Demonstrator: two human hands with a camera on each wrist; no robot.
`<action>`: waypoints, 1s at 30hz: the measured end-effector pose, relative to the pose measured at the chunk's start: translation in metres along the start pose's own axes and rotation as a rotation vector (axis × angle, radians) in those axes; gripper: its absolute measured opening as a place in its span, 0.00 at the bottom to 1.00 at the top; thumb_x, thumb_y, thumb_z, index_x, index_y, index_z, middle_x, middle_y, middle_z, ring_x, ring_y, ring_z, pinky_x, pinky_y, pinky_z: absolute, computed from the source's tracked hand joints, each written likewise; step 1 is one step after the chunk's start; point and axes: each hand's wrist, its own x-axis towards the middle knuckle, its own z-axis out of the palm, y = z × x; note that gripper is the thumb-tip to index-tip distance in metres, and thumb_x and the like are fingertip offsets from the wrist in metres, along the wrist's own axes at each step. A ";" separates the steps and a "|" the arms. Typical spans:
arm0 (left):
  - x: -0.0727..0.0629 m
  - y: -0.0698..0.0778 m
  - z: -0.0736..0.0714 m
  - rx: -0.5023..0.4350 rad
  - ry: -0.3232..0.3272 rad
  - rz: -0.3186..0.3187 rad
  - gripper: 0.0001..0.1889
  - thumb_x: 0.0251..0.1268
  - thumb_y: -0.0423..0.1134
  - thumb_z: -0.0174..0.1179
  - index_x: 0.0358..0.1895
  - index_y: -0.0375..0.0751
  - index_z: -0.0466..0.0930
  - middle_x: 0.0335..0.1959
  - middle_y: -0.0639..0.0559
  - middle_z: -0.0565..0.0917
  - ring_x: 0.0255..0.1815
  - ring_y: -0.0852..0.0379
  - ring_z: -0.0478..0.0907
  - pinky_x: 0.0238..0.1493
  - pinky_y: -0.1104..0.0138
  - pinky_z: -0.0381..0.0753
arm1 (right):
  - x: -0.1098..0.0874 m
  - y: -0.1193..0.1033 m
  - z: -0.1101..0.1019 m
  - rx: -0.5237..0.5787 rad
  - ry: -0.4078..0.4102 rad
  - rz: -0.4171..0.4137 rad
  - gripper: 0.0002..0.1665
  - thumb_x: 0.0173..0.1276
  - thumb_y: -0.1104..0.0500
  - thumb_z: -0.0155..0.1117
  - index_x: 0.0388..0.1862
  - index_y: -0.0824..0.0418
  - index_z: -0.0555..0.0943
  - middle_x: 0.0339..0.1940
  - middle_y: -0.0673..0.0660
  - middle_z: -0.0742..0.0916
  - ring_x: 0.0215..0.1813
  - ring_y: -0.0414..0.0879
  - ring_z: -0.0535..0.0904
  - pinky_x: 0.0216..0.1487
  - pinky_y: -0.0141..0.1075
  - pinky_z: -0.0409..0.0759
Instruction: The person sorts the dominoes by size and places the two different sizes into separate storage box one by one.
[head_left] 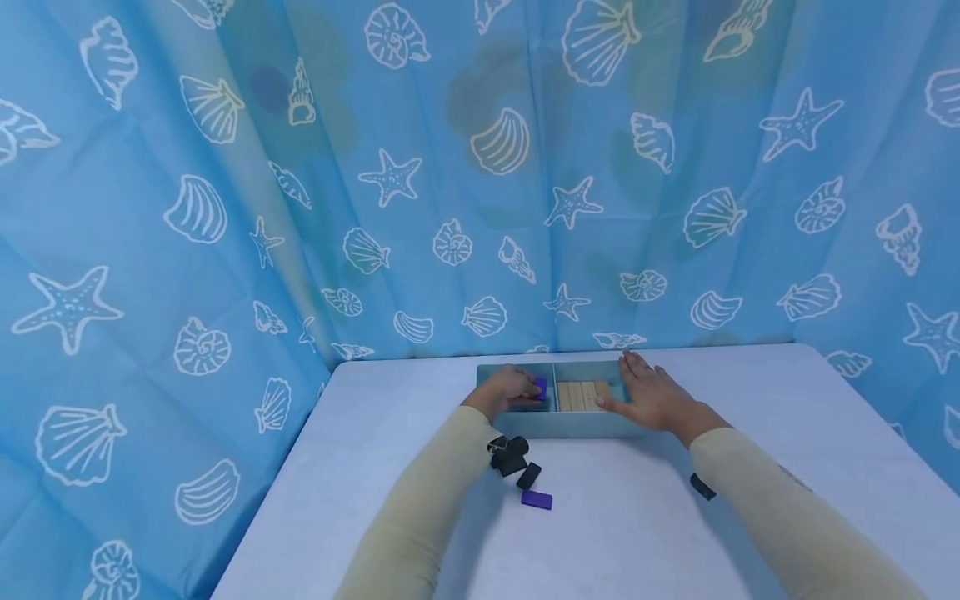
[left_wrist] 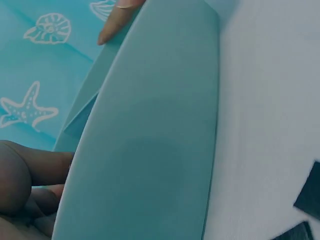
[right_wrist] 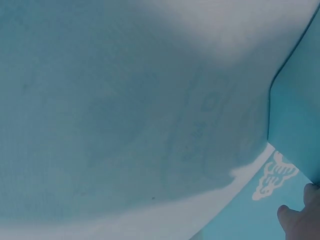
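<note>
A pale blue-green box [head_left: 570, 426] with two compartments stands toward the back of the table. My left hand [head_left: 512, 383] reaches into its left compartment and pinches a purple block [head_left: 540, 388] near the divider. In the left wrist view the curled fingers [left_wrist: 47, 167] lie behind the box's front wall, which hides the block. My right hand [head_left: 651, 396] rests over the box's right end, fingers extended and thumb by a row of light wooden blocks [head_left: 577, 396] in the right compartment. Only its fingertips [right_wrist: 295, 217] show in the right wrist view.
Several black blocks [head_left: 528, 476] lie on the white table [head_left: 622, 525] in front of the box, partly beneath my left wrist. Another purple block [head_left: 536, 500] lies nearer to me. A blue curtain [head_left: 450, 167] with seashell prints hangs behind and beside the table.
</note>
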 end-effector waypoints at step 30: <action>0.024 -0.007 0.026 0.197 0.176 -0.101 0.09 0.63 0.29 0.63 0.45 0.30 0.79 0.31 0.45 0.81 0.32 0.50 0.82 0.50 0.59 0.79 | 0.000 -0.002 -0.006 0.016 -0.033 0.001 0.66 0.65 0.21 0.38 0.75 0.76 0.45 0.77 0.71 0.47 0.77 0.65 0.41 0.71 0.63 0.43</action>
